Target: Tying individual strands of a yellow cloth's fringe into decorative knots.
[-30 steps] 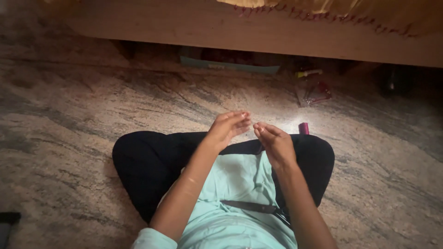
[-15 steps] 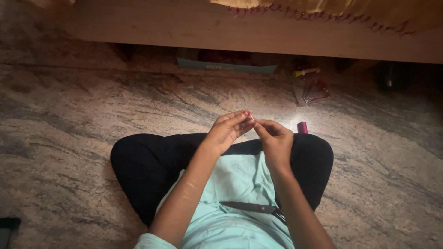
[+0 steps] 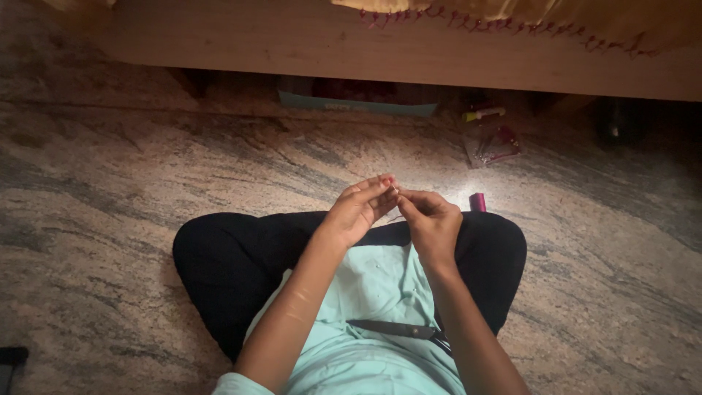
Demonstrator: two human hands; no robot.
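Both hands meet above the lap, left hand (image 3: 360, 212) and right hand (image 3: 430, 223) with fingertips pinched together on something too small to tell. Scissors (image 3: 398, 330) lie on the mint-green cloth (image 3: 373, 292); a small pink tube (image 3: 477, 202) stands on the floor (image 3: 110, 219) just beyond the right hand.

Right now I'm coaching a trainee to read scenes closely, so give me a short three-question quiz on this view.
1. True or false: the left hand and right hand meet fingertip to fingertip above the lap.
2. Where do the scissors lie? A) on the stone floor B) on the light green garment in the lap C) under the wooden bed frame
3. What small thing stands on the floor just beyond the right hand?

Key: 1 true. 2 B. 3 a small pink cylinder.
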